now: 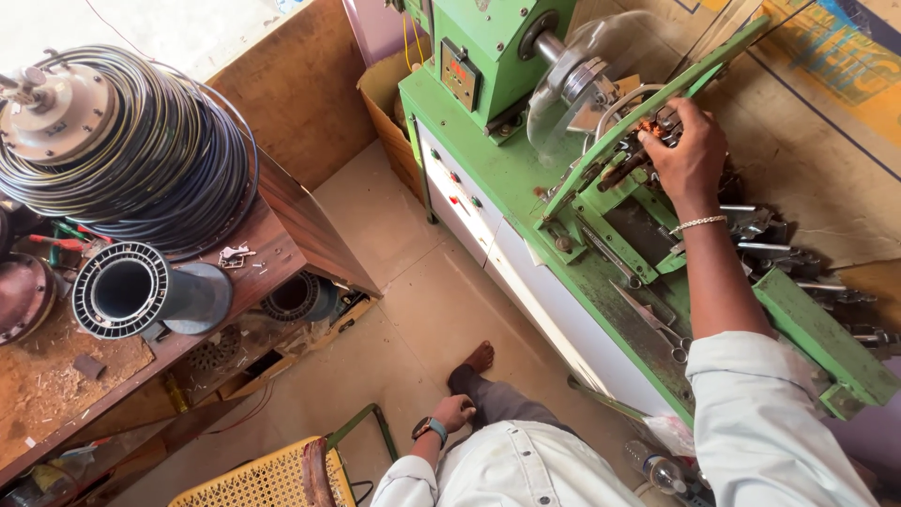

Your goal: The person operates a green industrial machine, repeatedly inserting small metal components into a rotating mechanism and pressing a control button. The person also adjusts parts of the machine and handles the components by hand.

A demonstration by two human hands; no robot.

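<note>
My right hand reaches out over a green winding machine, its fingers on a small cluster of copper-coloured wire and metal parts by the green slanted arm. A bracelet sits on that wrist. What the fingers grip is hidden. My left hand, with a watch on the wrist, rests loosely curled on my knee, holding nothing. A spinning spindle with a blurred disc sticks out of the machine head just left of my right hand.
Scissors lie on the machine bed. A wooden bench at left carries a stack of dark wire coils, a ribbed stator core and scattered tools. A yellow woven chair stands at the bottom. A plastic bottle lies near my right sleeve.
</note>
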